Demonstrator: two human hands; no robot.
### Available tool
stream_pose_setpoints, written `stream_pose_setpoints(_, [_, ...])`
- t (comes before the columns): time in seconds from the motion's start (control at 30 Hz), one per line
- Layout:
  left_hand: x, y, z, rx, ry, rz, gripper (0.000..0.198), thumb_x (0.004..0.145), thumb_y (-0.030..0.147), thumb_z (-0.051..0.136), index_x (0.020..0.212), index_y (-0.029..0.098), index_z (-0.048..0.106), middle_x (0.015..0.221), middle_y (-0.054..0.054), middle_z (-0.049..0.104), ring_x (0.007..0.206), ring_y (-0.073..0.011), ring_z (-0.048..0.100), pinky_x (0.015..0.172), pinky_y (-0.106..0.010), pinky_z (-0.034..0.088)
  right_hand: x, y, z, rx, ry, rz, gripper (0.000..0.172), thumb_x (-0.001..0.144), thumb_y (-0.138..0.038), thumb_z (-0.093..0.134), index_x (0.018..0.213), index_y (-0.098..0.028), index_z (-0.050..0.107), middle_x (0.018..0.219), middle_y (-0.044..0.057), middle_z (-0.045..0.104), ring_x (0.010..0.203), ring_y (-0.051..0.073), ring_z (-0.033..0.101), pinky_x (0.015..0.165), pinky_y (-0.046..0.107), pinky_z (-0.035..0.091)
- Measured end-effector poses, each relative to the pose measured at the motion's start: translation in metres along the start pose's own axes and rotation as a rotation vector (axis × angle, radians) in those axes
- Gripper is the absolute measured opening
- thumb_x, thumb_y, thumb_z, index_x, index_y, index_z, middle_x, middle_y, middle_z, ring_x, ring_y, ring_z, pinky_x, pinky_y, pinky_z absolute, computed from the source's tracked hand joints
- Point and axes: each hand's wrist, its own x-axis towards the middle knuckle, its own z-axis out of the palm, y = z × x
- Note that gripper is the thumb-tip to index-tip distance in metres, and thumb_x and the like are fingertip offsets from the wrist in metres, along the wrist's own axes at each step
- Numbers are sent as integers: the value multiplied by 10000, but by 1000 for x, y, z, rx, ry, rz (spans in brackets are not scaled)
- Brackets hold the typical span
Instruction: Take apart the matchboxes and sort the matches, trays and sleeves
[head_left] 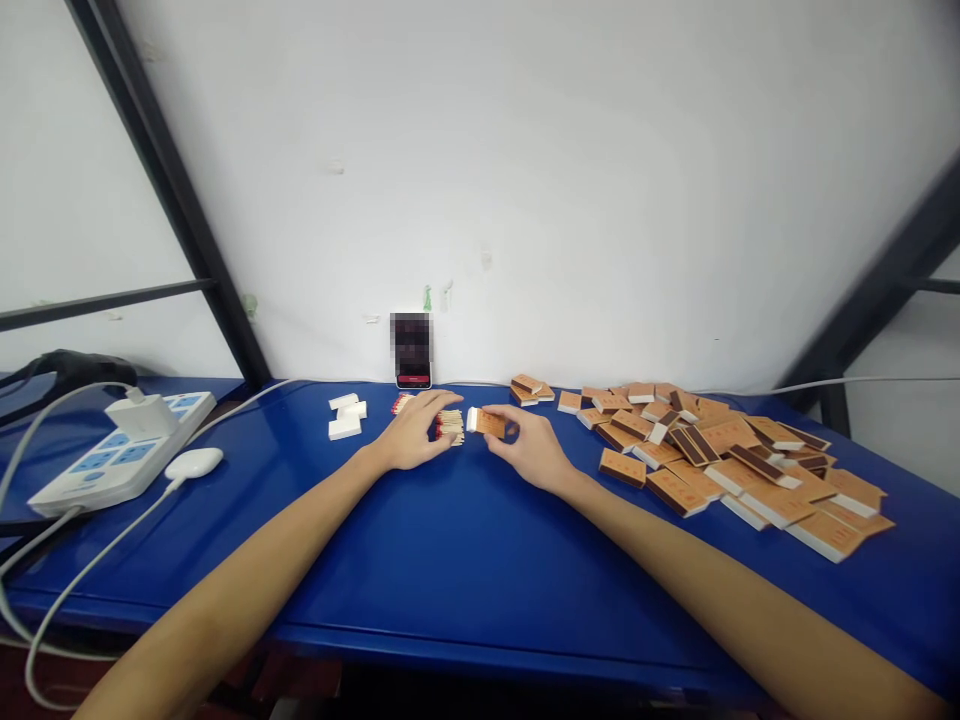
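My right hand (538, 452) pinches a small orange matchbox (489, 423) by its sides, its white end pointing left. My left hand (409, 436) rests over the blue table with its fingers apart, next to a bunch of red-headed matches (451, 427). Some more matches (402, 402) show behind that hand, partly hidden by it. To the left lie several white matchbox trays (345, 429). A large heap of orange matchboxes (731, 440) is spread out right of my right hand, and a small stack of matchboxes (527, 387) sits behind it.
A phone (412, 352) leans against the white wall (570, 200). On the left of the blue table (450, 570) are a white power strip (112, 460), a round white charger (193, 463) and loose cables. Dark metal bars (161, 160) slant along both sides.
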Motion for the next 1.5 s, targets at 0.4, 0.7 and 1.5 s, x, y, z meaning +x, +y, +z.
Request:
stream_pose_setpoints(0.4, [4, -1, -7, -178, 387, -366, 236, 919, 304, 460, 1016, 186, 640, 930, -19, 732, 663, -158, 684, 734, -325, 550, 70, 5, 5, 835, -301, 550, 266, 779, -366, 613, 937, -171, 701, 995, 117, 760, 652, 153, 628, 551, 260, 476])
stream_pose_setpoints(0.7, [-1, -10, 0, -103, 242, -118, 338, 956, 229, 411, 1228, 196, 610, 1137, -75, 683, 974, -201, 653, 876, -348, 534, 80, 12, 30, 644, -275, 435, 294, 773, -379, 474, 723, -160, 664, 679, 87, 708, 517, 146, 494, 460, 256, 342])
stream_pose_setpoints(1.5, [19, -33, 9, 113, 85, -193, 395, 1045, 339, 304, 1317, 236, 572, 1260, -43, 659, 1151, -235, 506, 1007, -429, 351, 91, 34, 50, 527, -209, 84, 243, 733, -314, 642, 898, -193, 773, 982, 48, 776, 999, 233, 683, 979, 381, 467])
